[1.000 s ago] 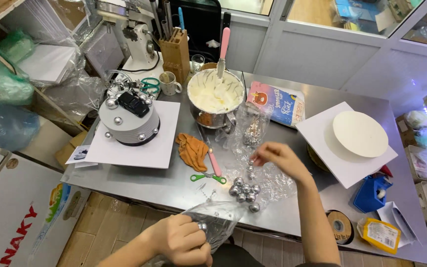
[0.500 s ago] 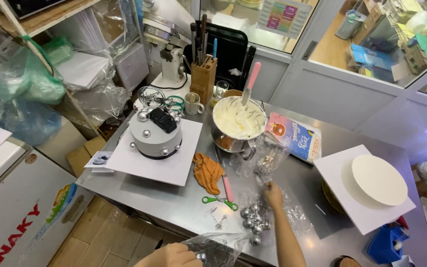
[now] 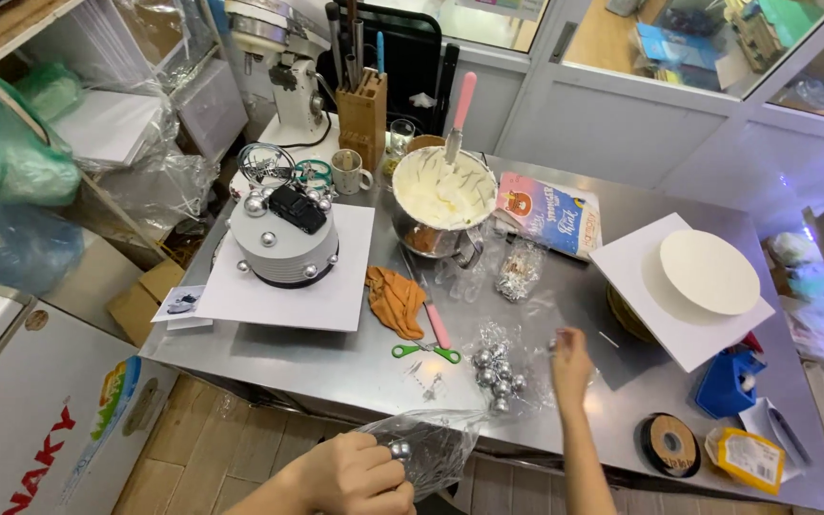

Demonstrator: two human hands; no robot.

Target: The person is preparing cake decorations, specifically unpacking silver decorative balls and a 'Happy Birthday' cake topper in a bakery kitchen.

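My left hand is below the table's front edge, gripping a clear plastic bag with a silver ball in it. My right hand rests on the steel table, fingers pinched on something small that I cannot make out. Just left of it lies a cluster of silver balls on clear wrap. A grey cake with silver balls and a black topper sits on a white board at the left.
A metal bowl of white cream with a pink-handled spatula stands at the back. An orange cloth, green-handled scissors, a printed booklet, a white round board, a tape roll, a knife block and a stand mixer are around.
The view has tilted up and back. My right hand has slid right along the table, away from the silver balls. My left hand keeps the bag at the lower edge.
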